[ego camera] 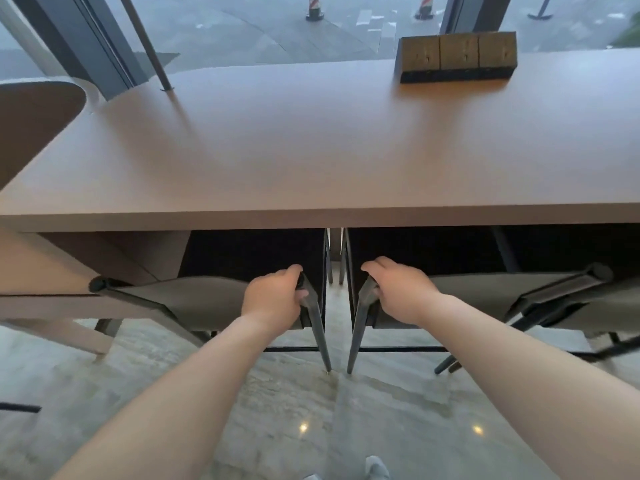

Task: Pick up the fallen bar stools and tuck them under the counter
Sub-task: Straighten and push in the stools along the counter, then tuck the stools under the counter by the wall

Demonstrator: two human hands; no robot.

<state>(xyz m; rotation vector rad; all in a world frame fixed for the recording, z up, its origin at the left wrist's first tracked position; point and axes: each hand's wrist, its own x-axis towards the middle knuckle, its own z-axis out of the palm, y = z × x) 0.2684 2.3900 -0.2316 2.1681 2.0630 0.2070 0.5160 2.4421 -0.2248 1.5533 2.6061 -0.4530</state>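
Observation:
Two grey bar stools stand upright side by side, their seats under the front edge of the brown counter (311,150). My left hand (275,296) grips the right end of the left stool's backrest (194,299). On the right stool's backrest (485,292), my right hand (398,289) is closed over the left end. A narrow gap separates the two stools, and their dark rear legs reach the floor near each other. The seats are mostly hidden in the shadow beneath the counter.
A dark socket block (457,57) sits on the counter at the back right. A third stool (595,306) stands further right. A slanted metal pole (152,46) meets the counter at the back left. Windows run behind the counter. The floor (294,410) is polished stone.

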